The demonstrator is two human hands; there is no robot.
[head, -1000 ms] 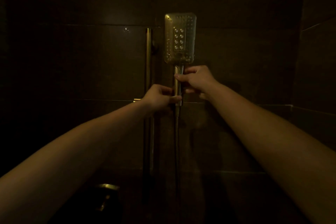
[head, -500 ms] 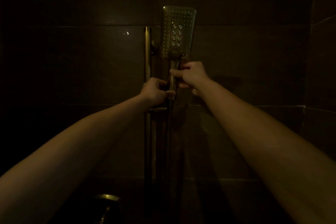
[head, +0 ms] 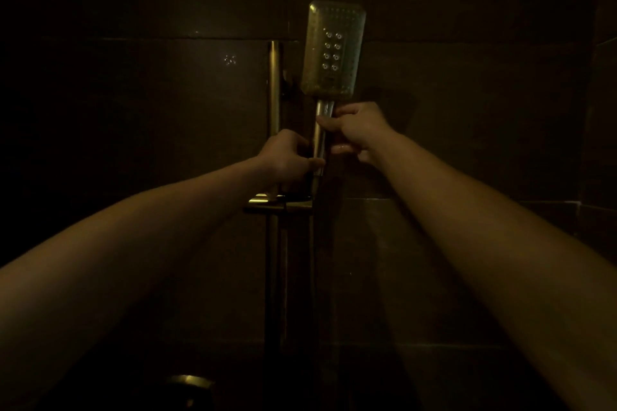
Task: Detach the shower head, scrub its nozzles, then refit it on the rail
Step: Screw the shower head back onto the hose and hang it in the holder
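The rectangular metal shower head (head: pixel 332 50) stands upright against the dark tiled wall, its nozzle face turned towards me. My right hand (head: pixel 355 130) grips the upper part of its handle just under the head. Lower down, my left hand (head: pixel 287 157) grips the bottom end of the handle, thumb across it, next to the vertical rail (head: pixel 274 103). The rail's holder is hidden behind my left hand. A hose (head: pixel 315 243) hangs straight down from the handle into the dark.
A small brass shelf or bracket (head: pixel 267 202) crosses the rail just below my left hand. A round metal fitting (head: pixel 188 384) shows dimly at the bottom. Dark wall tiles surround everything, and the light is very low.
The shower head and both hands have shifted left towards the rail and slightly upward. Both hands keep their hold on the handle.
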